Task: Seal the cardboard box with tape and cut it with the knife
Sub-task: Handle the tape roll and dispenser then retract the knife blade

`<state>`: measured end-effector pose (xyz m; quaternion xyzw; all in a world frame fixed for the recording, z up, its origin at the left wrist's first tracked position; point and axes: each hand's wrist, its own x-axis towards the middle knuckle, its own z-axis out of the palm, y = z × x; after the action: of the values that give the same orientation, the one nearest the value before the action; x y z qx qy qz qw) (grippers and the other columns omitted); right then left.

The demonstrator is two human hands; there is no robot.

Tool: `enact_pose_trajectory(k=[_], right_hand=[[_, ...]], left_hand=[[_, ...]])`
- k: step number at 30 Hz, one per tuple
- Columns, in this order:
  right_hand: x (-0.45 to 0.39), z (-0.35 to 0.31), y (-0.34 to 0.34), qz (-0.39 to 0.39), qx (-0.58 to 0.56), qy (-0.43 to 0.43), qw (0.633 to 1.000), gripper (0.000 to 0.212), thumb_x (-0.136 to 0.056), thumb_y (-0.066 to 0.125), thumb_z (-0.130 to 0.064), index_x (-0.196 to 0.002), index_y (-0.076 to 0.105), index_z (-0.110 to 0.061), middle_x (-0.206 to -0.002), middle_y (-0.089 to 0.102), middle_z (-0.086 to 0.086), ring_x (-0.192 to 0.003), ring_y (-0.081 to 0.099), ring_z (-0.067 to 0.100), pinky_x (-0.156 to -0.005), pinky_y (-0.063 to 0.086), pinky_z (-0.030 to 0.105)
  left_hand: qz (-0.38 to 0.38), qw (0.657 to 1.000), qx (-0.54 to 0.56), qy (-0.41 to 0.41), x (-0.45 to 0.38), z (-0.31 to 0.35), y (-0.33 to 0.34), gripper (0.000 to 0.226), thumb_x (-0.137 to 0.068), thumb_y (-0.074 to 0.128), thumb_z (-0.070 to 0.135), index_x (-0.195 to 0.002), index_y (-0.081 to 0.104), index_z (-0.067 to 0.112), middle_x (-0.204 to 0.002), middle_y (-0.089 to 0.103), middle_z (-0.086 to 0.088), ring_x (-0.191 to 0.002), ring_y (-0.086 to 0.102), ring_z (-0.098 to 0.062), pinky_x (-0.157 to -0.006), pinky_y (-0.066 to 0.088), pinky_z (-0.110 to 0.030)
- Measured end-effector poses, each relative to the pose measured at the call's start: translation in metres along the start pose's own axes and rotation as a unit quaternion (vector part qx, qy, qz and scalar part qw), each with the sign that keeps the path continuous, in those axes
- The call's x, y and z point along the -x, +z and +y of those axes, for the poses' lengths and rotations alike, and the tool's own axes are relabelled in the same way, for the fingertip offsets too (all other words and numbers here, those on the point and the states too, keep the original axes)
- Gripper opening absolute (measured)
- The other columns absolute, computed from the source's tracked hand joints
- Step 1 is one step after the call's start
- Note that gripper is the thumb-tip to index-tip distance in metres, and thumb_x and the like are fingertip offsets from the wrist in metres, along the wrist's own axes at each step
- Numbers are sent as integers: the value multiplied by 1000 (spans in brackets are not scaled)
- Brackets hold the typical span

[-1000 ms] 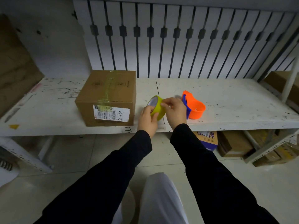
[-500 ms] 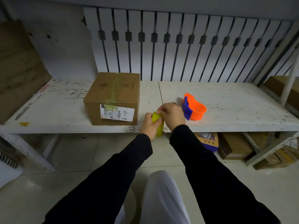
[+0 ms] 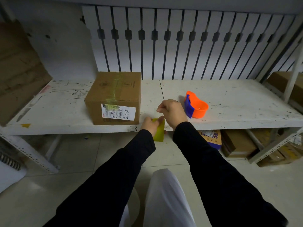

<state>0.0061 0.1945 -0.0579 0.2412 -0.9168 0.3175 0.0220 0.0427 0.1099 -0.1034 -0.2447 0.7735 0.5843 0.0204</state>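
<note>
Now that the tape roll (image 3: 158,129) has dropped to the shelf's (image 3: 229,102) front edge, gripped by the left hand (image 3: 150,124), the right hand (image 3: 172,110) has lifted away pinched shut, probably peeling the tape end free, with the box (image 3: 114,97) untouched.

Dim, even light; wide-angle bending at the edges; dark, slightly soft foreground.

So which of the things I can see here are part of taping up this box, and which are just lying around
Part of the job:
- cardboard box on the shelf
- yellow tape roll, held by the left hand
- right hand, apparently pulling the tape end
- orange and blue tape cutter

Just lying about:
- boxes under the shelf
- cardboard sheet at far left
</note>
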Motion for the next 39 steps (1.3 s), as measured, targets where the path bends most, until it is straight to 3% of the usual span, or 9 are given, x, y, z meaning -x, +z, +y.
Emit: enact_pose_trajectory(k=[5, 14, 21, 23, 25, 28, 33, 36, 39], right_hand=[[-2, -3, -5, -29, 20, 7, 999, 19, -91, 54, -9, -103, 65, 1, -109, 65, 16, -103, 60, 28, -90, 46, 30], [-1, 4, -13, 8, -175, 63, 982, 7, -91, 52, -10, -85, 57, -9, -78, 55, -3, -80, 62, 20, -69, 51, 28], [-6, -4, -23, 7, -178, 7, 984, 17, -87, 51, 4, -92, 58, -11, -94, 53, 5, -84, 56, 21, -63, 46, 14], [-7, -5, -24, 3, -178, 9, 984, 20, -85, 52, 6, -97, 60, -7, -97, 53, 6, -86, 56, 22, -57, 43, 8], [-8, -4, -23, -4, -178, 17, 984, 24, -84, 55, 7, -103, 60, -6, -102, 54, 6, -87, 58, 22, -59, 43, 10], [-8, -3, -24, -4, -170, 14, 985, 29, -83, 56, 8, -106, 59, -9, -115, 56, 10, -88, 59, 21, -67, 45, 14], [-7, -3, -28, 20, -165, 0, 986, 35, -81, 61, 6, -111, 60, -11, -136, 43, 8, -103, 61, 26, -82, 48, 22], [-5, -1, -30, 26, -214, 20, 976, 71, -81, 65, 3, -140, 35, -22, -153, 24, 6, -94, 63, 18, -77, 50, 15], [-1, 2, -28, -1, -337, 69, 939, 94, -79, 66, 6, -147, 11, -28, -158, 11, 7, -125, 50, 26, -98, 46, 31]], left_hand=[[29, 999, -2, -28, -1, -3, 2, 73, -84, 58, 48, -131, 43, -6, -133, 52, -24, -122, 50, -34, -100, 39, -37], [60, 993, -10, 100, 12, 2, 2, 54, -82, 65, 39, -126, 46, 14, -128, 51, -11, -118, 48, -25, -86, 36, -26], [26, 984, 96, 145, 14, 19, -18, 6, -89, 59, 24, -87, 60, 18, -139, 49, -6, -132, 41, -24, -100, 30, -26], [8, 986, 112, 126, 12, 24, -23, 11, -90, 58, 22, -79, 62, 21, -143, 47, -3, -129, 44, -26, -107, 36, -39], [11, 985, 125, 116, 12, 28, -28, 9, -90, 57, 21, -87, 66, 18, -127, 57, -6, -120, 51, -28, -101, 45, -51], [9, 984, 132, 116, 12, 32, -32, 21, -92, 55, 18, -109, 65, 10, -115, 61, -9, -113, 54, -25, -93, 52, -48], [-17, 985, 137, 103, 13, 38, -34, 12, -93, 53, 18, -88, 63, 15, -106, 61, -10, -107, 55, -28, -91, 52, -47], [-14, 984, 154, 90, 13, 37, -34, 11, -93, 53, 18, -88, 63, 15, -112, 61, -15, -111, 56, -30, -94, 51, -51], [-16, 978, 188, 85, 13, 34, -34, 16, -93, 53, 17, -80, 63, 19, -95, 63, -4, -99, 57, -23, -92, 52, -47]])
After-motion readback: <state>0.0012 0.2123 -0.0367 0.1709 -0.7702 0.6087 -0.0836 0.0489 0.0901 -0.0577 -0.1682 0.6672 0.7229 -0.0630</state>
